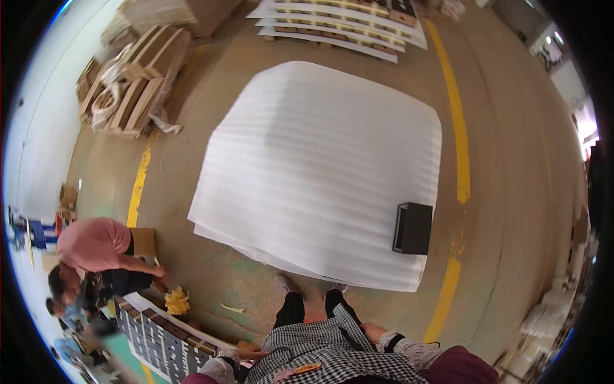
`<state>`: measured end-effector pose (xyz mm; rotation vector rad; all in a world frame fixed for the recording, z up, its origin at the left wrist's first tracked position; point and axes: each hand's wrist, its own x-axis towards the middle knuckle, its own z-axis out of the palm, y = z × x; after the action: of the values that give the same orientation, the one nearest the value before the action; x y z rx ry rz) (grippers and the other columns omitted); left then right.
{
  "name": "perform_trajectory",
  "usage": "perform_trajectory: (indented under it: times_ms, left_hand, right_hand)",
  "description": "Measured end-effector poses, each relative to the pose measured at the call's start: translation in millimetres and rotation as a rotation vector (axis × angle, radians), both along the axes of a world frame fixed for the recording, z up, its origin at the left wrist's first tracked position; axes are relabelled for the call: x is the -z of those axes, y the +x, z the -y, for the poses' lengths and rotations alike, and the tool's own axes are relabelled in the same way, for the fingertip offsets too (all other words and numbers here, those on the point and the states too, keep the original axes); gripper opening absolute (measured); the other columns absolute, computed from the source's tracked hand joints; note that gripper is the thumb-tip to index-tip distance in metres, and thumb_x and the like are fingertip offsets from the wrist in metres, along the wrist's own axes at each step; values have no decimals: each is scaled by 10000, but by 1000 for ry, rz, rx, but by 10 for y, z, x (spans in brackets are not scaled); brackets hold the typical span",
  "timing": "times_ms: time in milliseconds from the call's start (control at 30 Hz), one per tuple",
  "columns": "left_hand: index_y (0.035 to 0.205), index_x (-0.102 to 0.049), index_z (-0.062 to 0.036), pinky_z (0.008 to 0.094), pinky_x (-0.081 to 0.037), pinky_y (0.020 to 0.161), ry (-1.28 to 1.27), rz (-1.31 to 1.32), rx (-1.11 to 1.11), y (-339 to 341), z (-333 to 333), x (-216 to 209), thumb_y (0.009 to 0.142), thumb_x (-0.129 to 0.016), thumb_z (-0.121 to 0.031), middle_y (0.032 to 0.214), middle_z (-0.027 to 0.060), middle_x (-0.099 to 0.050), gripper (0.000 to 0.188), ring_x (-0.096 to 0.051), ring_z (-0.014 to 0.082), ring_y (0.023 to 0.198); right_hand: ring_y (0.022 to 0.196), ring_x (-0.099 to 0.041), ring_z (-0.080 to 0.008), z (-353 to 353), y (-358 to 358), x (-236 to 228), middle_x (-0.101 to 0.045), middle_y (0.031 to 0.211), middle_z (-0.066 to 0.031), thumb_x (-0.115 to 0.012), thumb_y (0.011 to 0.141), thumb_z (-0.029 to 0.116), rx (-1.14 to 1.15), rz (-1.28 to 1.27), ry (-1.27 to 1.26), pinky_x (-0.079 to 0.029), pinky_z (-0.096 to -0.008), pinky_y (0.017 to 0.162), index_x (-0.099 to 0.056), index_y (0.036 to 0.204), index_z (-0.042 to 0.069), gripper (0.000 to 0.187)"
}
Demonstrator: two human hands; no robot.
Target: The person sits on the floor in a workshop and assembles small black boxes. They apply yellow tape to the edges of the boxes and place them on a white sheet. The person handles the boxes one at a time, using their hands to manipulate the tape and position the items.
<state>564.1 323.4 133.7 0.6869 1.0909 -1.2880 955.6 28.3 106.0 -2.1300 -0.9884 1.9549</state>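
A black-and-white checked apron [313, 341] spreads out in front of me at the lower edge. My left hand [251, 352] is closed on its left side, with the fingers partly hidden by the cloth. On the other side, my right hand [372, 331] grips the apron's right edge. Ahead of my feet lies a large stack of white foam sheets [313, 166] on the floor. A small black open-fronted box [416, 228] rests on the stack's near right corner, apart from both hands.
Yellow floor lines [455, 128] run along both sides. Curved cardboard pieces [137, 80] are piled far left. Layered dark panels with white sheets [339, 29] stand at the back; a similar stack [163, 339] is near left. Beside yellow strapping [177, 301], a person [96, 246] bends over.
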Motion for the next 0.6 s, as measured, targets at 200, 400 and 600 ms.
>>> perform_trajectory:
  times_ms: [200, 400, 600]
  left_hand:
    - [1223, -490, -16, 290, -428, 834, 213, 358, -220, -934, 44, 321, 756, -648, -497, 1088, 67, -590, 688, -540, 181, 951]
    - [1171, -516, -2, 292, -426, 867, 575, 359, -1000, -1102, 760, 82, 806, -626, -305, 1072, 74, -598, 487, -544, 185, 981]
    - [1140, -508, 39, 329, -450, 811, 928, 118, -1135, -988, 1387, -155, 836, -555, -310, 1040, 135, -605, 465, -563, 220, 942]
  right_hand:
    - [872, -589, -357, -859, -155, 187, -610, 948, -236, -415, 869, 181, -111, 135, -169, -443, -422, 789, -580, 1013, -44, 315]
    - [941, -555, -395, -2432, -332, -287, -597, 1014, -226, -401, 882, 309, -194, 37, 94, -442, -411, 807, -560, 1064, -11, 401]
    - [1057, -495, -395, -3296, -800, -418, -530, 1140, -244, -421, 861, 341, -1011, 76, 101, -399, -420, 895, -494, 1167, 10, 456]
